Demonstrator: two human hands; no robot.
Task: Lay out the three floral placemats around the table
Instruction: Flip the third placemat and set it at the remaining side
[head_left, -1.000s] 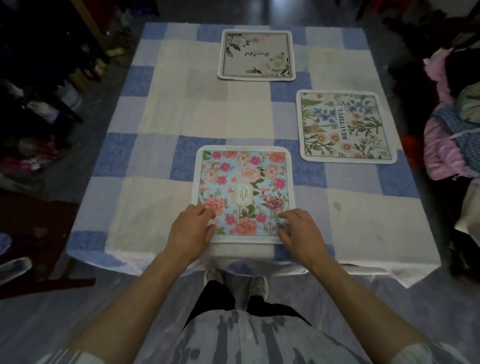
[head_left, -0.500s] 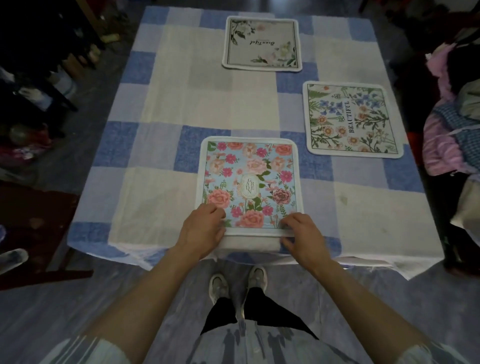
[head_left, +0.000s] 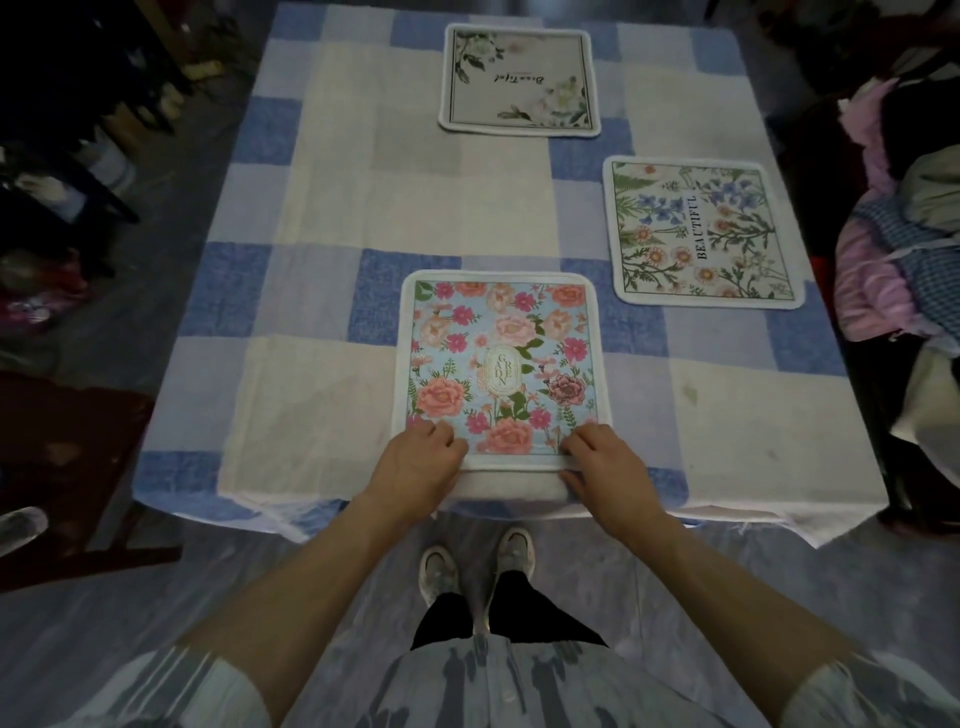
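1. Position: pink placemat (head_left: 501, 364) lies flat at the near edge of the checked tablecloth (head_left: 332, 208); white placemat (head_left: 519, 83) at the far end, green placemat (head_left: 704, 234) (lettered BEAUTIFUL) at the right.
2. Grip: left hand (head_left: 415, 467) and right hand (head_left: 608, 467), fingers curled, pinch the pink placemat's near corners.

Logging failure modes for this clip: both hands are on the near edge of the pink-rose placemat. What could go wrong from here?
1. The left hand and right hand grip the GARDEN placemat at its near edge, close to the table edge; a tug toward the body could slide it off.
2. The checked tablecloth hangs loose there, so dragging may bunch it and shift the BEAUTIFUL placemat.
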